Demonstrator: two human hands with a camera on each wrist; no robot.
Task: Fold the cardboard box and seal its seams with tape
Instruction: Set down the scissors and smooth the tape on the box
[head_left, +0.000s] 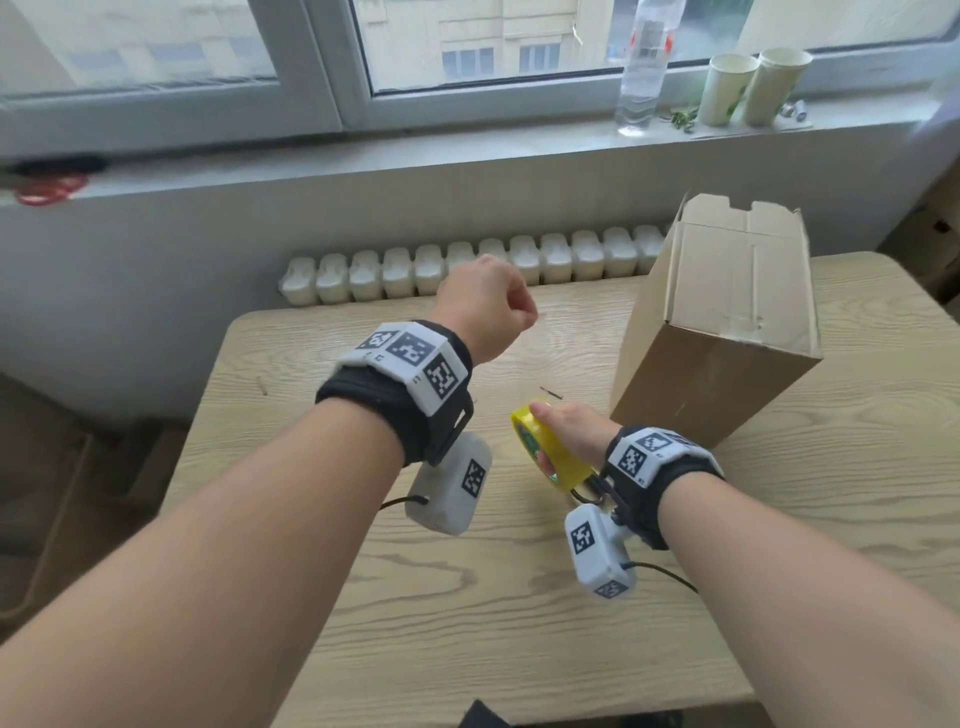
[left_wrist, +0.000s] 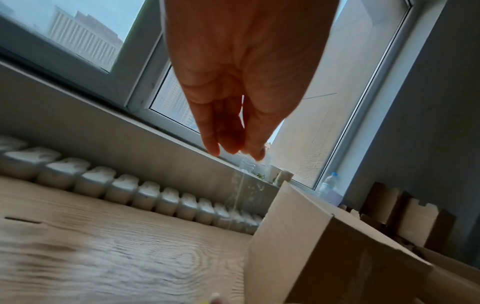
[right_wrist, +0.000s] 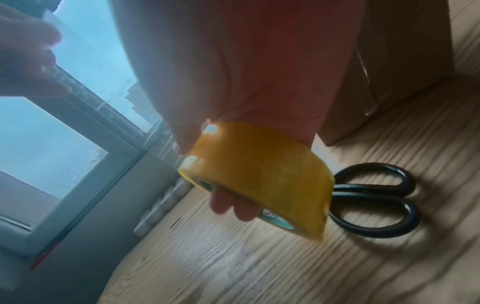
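Note:
A tall cardboard box (head_left: 727, 322) stands on end at the right of the wooden table (head_left: 467, 613), a strip of clear tape along its upper face. My right hand (head_left: 566, 426) grips a yellow tape roll (head_left: 550, 452) just left of the box base, fingers through its core (right_wrist: 228, 207). My left hand (head_left: 519, 312) is raised above the table, its fingertips (left_wrist: 233, 148) pinched on the end of a clear tape strip (left_wrist: 240, 185) that runs down toward the roll (right_wrist: 259, 179). The box (left_wrist: 324, 257) sits right of that strip.
Black-handled scissors (right_wrist: 374, 199) lie on the table under my right wrist. A radiator (head_left: 467, 265) runs behind the table's far edge. On the sill stand a plastic bottle (head_left: 644, 67) and two paper cups (head_left: 727, 88). Flat cardboard pieces (left_wrist: 405, 216) lean at the right wall.

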